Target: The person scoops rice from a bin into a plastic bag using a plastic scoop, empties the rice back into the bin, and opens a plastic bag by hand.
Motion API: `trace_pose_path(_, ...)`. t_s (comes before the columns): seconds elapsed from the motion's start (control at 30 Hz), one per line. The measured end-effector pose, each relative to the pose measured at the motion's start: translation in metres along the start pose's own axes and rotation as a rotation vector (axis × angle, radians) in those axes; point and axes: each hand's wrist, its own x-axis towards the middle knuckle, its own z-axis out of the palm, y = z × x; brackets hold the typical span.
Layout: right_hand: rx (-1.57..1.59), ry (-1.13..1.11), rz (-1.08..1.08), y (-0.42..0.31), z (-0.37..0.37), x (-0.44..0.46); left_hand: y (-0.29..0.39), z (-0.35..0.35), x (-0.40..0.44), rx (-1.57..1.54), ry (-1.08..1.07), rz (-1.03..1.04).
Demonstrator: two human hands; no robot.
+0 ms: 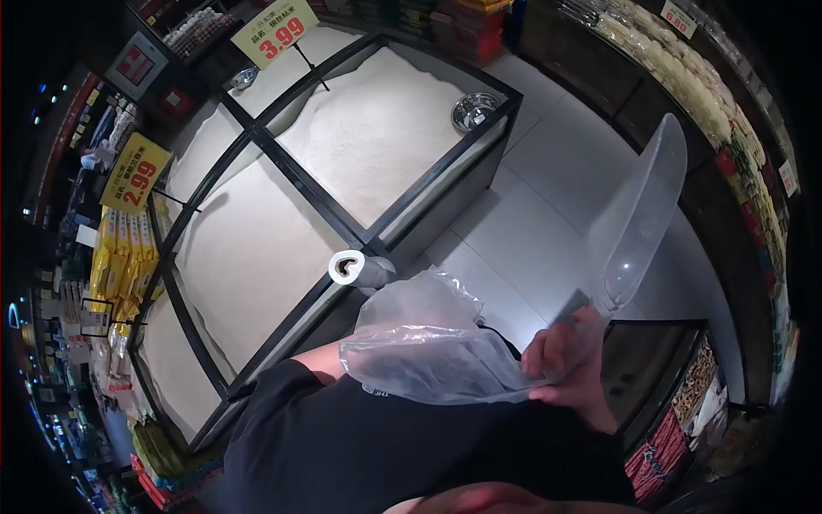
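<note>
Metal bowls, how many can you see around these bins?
2: one metal bowl at the right corner of the upper right bin, the other bowl just below the yellow 3.99 sign. Others may be hidden.

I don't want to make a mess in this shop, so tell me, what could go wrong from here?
Your right hand holds both the clear scoop and the plastic bag, so one might slip while you adjust the other. The scoop sticks out over the tiled floor, so it could land there if dropped. The bag looks thin and creased, so it might fold shut or tear.
</note>
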Motion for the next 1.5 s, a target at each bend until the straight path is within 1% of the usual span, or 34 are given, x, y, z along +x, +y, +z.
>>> trace_pose_path(0.03, 0.007, 0.014, 0.045, -0.006, -0.017, -0.004, 0.004, 0.008, 0.006, -0.008, 0.028, -0.006)
trace_pose_path(0.07, 0.109, 0.004, 0.054, -0.013, -0.029, 0.001, 0.008, 0.014, 0.011, -0.023, 0.053, -0.017)
trace_pose_path(0.17, 0.149, -0.021, 0.063, -0.01, -0.065, 0.019, 0.015, 0.024, 0.023, -0.068, 0.119, -0.046)
trace_pose_path(0.2, 0.003, 0.028, 0.085, -0.009, -0.074, 0.026, 0.015, 0.022, 0.022, -0.09, 0.153, -0.061)
trace_pose_path(0.3, -0.196, 0.031, 0.074, 0.004, -0.096, 0.067, 0.021, 0.025, 0.04, -0.132, 0.21, -0.073)
trace_pose_path(0.37, -0.093, 0.081, 0.182, 0.01, -0.104, 0.1, 0.023, 0.021, 0.057, -0.163, 0.246, -0.078)
trace_pose_path(0.4, -0.047, 0.103, 0.241, 0.013, -0.11, 0.117, 0.023, 0.021, 0.069, -0.183, 0.268, -0.072)
trace_pose_path(0.5, -0.008, 0.029, 0.275, 0.038, -0.145, 0.166, 0.028, 0.007, 0.112, -0.237, 0.356, -0.027)
trace_pose_path(0.63, -0.029, 0.07, 0.375, 0.037, -0.171, 0.236, 0.025, -0.02, 0.161, -0.355, 0.481, 0.089)
trace_pose_path(0.7, -0.028, 0.042, 0.374, 0.033, -0.187, 0.263, 0.013, -0.026, 0.178, -0.517, 0.518, 0.177)
trace_pose_path(0.73, -0.02, 0.036, 0.374, 0.033, -0.194, 0.275, 0.004, -0.028, 0.186, -0.657, 0.516, 0.225)
trace_pose_path(0.8, -0.042, 0.037, 0.368, 0.031, -0.203, 0.297, -0.013, -0.031, 0.21, -1.042, 0.452, 0.216)
trace_pose_path(0.83, -0.046, 0.044, 0.367, 0.032, -0.208, 0.306, 0.071, -0.038, 0.169, -0.328, 0.66, 0.354)
trace_pose_path(0.9, -0.064, 0.032, 0.377, 0.038, -0.221, 0.322, 0.102, -0.061, 0.199, 0.267, 0.39, -0.351)
trace_pose_path(1.0, -0.008, 0.018, 0.432, 0.048, -0.238, 0.345, 0.144, -0.084, 0.183, 0.427, 0.267, -0.337)
trace_pose_path(1.07, 0.028, -0.001, 0.486, 0.057, -0.251, 0.36, 0.194, -0.11, 0.15, 0.103, 0.21, -0.085)
trace_pose_path(1.13, 0.07, -0.003, 0.532, 0.078, -0.265, 0.376, 0.239, -0.124, 0.132, -0.672, 0.287, 0.153)
trace_pose_path(1.17, 0.094, -0.004, 0.565, 0.087, -0.268, 0.382, 0.262, -0.124, 0.136, -0.946, 0.455, 0.317)
trace_pose_path(1.2, 0.084, -0.046, 0.59, 0.094, -0.271, 0.395, 0.291, -0.129, 0.14, -0.833, 0.591, 0.216)
trace_pose_path(1.27, 0.073, -0.147, 0.646, 0.108, -0.275, 0.417, 0.333, -0.135, 0.169, -0.748, 0.742, 0.126)
trace_pose_path(1.37, 0.124, -0.287, 0.651, 0.126, -0.28, 0.448, 0.348, -0.15, 0.215, -0.853, 0.785, 0.252)
trace_pose_path(1.4, 0.156, -0.355, 0.639, 0.128, -0.284, 0.46, 0.353, -0.152, 0.223, -0.921, 0.846, 0.292)
trace_pose_path(1.5, 0.199, -0.338, 0.627, 0.124, -0.295, 0.494, 0.369, -0.164, 0.236, -1.076, 1.047, 0.421)
